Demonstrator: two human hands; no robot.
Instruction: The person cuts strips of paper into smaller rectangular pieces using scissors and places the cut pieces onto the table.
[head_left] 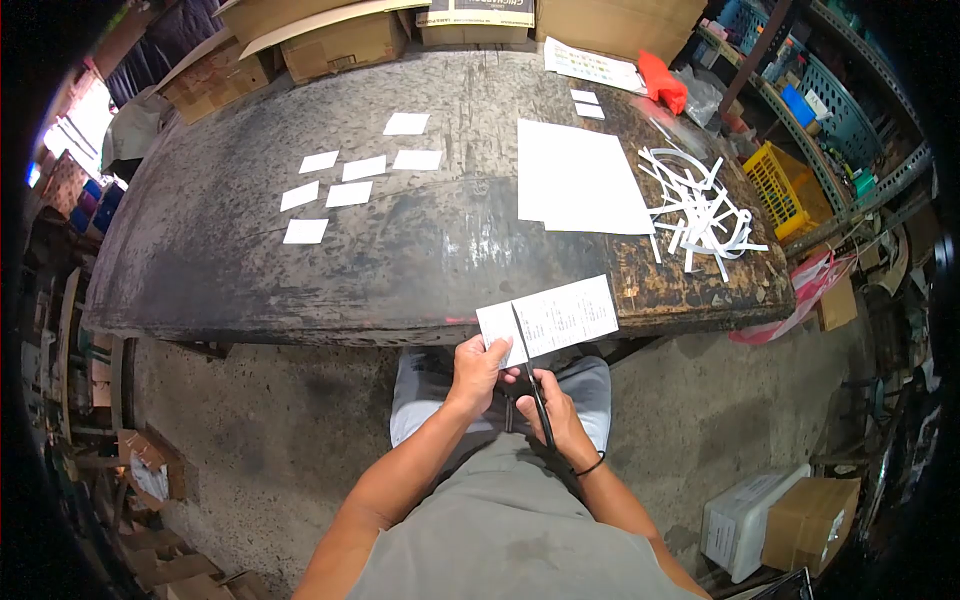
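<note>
My left hand pinches the left end of a printed paper strip, held over the table's front edge. A pair of black-handled scissors is in my right hand, its blades lying across the strip near the left end. Fingers of both hands come close together under the paper. Farther back on the table, to the left, lie several small cut white paper pieces. Large white sheets rest to the right, beside a tangle of thin paper offcuts.
Cardboard boxes line the back of the dark worn table. A printed sheet and a red bag lie at the far right. Shelving with a yellow crate stands right. Boxes sit on the floor.
</note>
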